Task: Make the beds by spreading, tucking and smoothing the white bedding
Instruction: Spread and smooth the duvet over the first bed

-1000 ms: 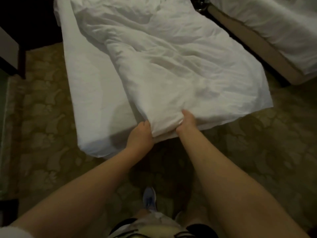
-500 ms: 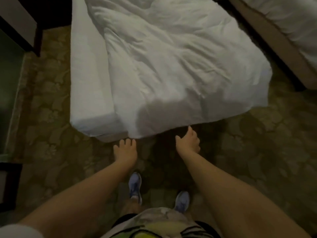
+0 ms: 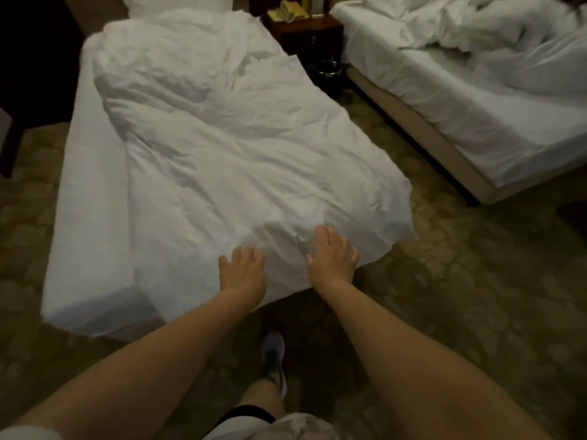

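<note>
Left hand and right hand, previously lifted off, now press the duvet.

The person is in short sleeves: a white sleeve edge shows at the top of the left arm, and both forearms run bare down to the left hand and the right hand. A pale top with a faint mottled print sits at the waist, over dark shorts with a black hem. 1 leg shows bare below the shorts, ending in a grey-blue sneaker with a lighter sole
</note>
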Tool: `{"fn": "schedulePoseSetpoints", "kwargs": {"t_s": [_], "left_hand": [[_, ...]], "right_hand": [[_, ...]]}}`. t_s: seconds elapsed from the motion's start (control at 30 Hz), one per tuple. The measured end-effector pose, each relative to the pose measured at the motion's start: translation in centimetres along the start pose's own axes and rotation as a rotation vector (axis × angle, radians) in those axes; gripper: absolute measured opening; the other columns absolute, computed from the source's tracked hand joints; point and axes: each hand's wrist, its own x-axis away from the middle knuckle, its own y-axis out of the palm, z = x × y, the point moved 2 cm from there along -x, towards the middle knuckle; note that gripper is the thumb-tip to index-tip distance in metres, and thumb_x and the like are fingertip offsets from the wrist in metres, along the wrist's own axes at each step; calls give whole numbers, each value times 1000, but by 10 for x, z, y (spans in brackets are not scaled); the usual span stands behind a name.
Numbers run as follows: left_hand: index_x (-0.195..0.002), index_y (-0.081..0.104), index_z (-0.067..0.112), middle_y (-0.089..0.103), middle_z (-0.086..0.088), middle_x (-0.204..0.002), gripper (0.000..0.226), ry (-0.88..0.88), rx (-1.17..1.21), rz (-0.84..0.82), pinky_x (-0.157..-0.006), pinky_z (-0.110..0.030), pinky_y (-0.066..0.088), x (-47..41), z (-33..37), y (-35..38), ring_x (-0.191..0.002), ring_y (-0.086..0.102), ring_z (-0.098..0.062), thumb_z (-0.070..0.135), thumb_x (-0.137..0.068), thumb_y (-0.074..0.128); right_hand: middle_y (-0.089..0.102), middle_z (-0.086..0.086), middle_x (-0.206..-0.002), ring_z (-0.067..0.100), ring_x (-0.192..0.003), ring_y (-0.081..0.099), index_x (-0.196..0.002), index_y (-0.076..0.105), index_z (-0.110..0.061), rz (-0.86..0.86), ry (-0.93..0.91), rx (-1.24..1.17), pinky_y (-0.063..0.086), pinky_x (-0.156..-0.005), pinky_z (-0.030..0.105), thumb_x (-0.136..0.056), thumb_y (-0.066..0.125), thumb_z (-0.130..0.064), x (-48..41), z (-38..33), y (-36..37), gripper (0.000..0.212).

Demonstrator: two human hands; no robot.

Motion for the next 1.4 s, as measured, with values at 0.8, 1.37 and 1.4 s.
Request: {"fn": "schedulePoseSetpoints", "kwargs": {"t_s": [0.8, 1.37, 1.4], "left_hand": [[-142, 28, 24, 31, -6, -144, 52, 163, 246, 40, -98, -41, 32, -446, 298, -183, -122, 39, -27, 25, -92, 42], [-149, 13, 24, 22, -11, -150, 63, -333, 456, -38, -105, -43, 30, -716, 385, -266, -133, 32, -30, 39, -96, 43], [-150, 11, 25, 20, -10, -151, 63, -340, 473, -67, -105, -43, 30, -743, 389, -267, -133, 32, -30, 40, -97, 42]], "right_hand": [[35, -4, -150, 21, -133, 36, -149, 22, -30, -56, -118, 337, 30, -108, 37, -98, 43, -35, -451, 207, -201, 55], [39, -7, -147, 16, -135, 35, -149, 24, -31, -136, -689, 404, 21, -111, 39, -97, 41, -35, -786, 202, -276, 55], [39, -7, -147, 16, -135, 34, -149, 25, -31, -132, -715, 419, 19, -112, 40, -97, 41, -35, -813, 195, -280, 55]]}}
